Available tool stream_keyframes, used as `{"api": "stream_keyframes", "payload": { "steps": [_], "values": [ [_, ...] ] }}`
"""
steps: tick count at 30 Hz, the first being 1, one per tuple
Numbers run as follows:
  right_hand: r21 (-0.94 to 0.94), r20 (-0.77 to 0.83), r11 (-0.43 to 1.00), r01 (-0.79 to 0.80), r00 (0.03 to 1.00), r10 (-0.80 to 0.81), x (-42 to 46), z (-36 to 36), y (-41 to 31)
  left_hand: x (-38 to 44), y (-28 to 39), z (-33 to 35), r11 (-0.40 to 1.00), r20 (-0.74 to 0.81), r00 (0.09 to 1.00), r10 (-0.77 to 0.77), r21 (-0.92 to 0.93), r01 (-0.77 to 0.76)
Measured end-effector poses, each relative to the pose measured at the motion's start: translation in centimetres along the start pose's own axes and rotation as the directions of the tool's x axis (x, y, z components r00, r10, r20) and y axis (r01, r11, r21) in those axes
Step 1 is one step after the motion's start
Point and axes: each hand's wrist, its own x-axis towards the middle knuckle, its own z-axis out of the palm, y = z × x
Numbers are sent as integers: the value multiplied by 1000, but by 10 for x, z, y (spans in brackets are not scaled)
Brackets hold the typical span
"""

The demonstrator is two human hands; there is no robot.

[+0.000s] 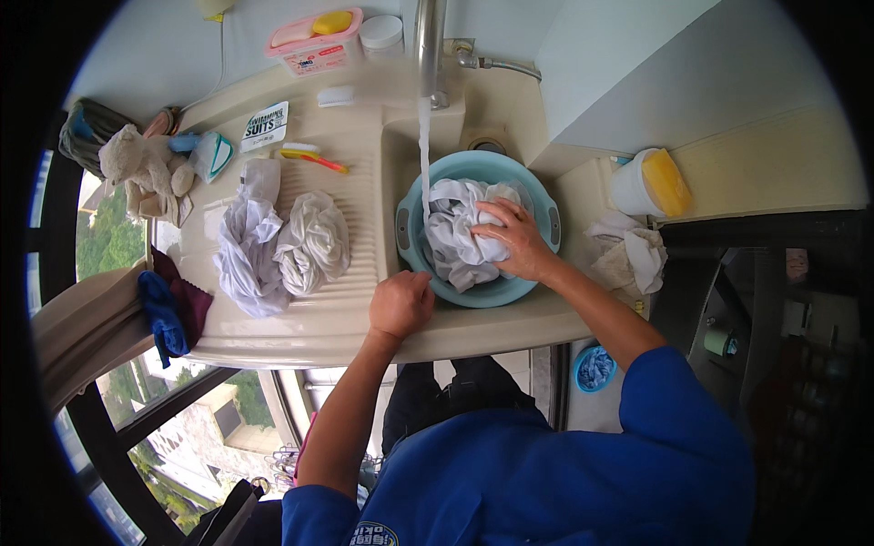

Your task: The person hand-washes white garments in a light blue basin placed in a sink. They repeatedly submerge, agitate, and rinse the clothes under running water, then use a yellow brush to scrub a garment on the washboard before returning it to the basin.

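Observation:
A light-blue plastic basin (493,295) with grey-padded handles sits in the sink bowl, holding a heap of wet white cloth (454,239). My right hand (515,239) grips the heap from above, with a fold bulging between thumb and fingers. Water (425,150) runs from the metal faucet (430,48) into the left side of the basin. My left hand (403,304) is curled into a fist at the sink's front edge, close beside the basin's lower left rim; its fingertips are hidden. Left of it, two bunched white garments (249,252) (314,242) lie on the ribbed washboard.
Behind the garments lie a yellow-and-red brush (314,157), a white brush (336,96) and a printed pouch (265,127). A pink box (314,51) carries soap. At left sits a plush toy (143,167). A white tub (635,183) and rags (628,249) stand right of the basin.

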Motion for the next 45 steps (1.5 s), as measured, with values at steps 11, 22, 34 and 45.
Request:
{"api": "stream_keyframes", "payload": {
  "steps": [11, 22, 34, 45],
  "values": [
    [-151, 94, 989, -2, 995, 17, -22, 67, -11, 1, 3, 0, 1000, 49, 999, -15, 27, 13],
    [-239, 100, 971, 25, 995, -1, 21, 149, 34, 6, 5, -2, 999, 63, 998, -17, 29, 15],
    [-220, -43, 819, -530, 844, 535, 55, 99, 52, 2, 3, -3, 997, 94, 994, -57, 63, 51],
    [692, 477, 111, -714, 567, 672, 75, 140, 157, 3, 4, -3, 999, 70, 997, -19, 34, 17]
  ]
}}
